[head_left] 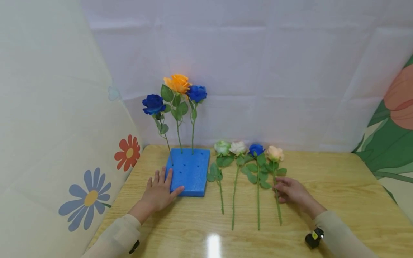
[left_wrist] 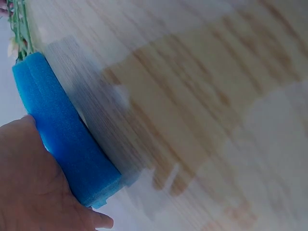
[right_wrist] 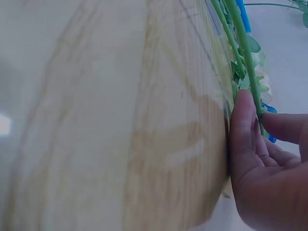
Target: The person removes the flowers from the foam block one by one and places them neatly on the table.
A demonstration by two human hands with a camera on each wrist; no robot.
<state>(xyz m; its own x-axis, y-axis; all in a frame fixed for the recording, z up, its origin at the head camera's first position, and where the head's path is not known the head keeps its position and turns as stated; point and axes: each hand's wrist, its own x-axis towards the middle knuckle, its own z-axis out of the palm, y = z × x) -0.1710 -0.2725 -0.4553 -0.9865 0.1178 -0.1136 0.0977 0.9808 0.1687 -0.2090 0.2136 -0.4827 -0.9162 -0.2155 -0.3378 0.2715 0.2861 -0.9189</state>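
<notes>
The head camera is looking forward and down from above the table (head_left: 322, 186), taking in both hands, the foam block (head_left: 190, 175) and the white backdrop (head_left: 258, 71). The left wrist camera is sitting very near the left hand (left_wrist: 33, 192), looking along the block's (left_wrist: 62, 134) side and the blurred tabletop. The right wrist camera is sitting close behind the right hand (right_wrist: 264, 163), facing a stem (right_wrist: 243, 43). All three are sharing the table.

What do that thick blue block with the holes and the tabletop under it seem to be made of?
The thick blue block looks like soft matte foam: the left wrist view shows a fine porous grain on its side, and stems stand poked into it. The pale tabletop looks like glossy wood or wood-look laminate, with grain lines and a bright lamp reflection.
</notes>
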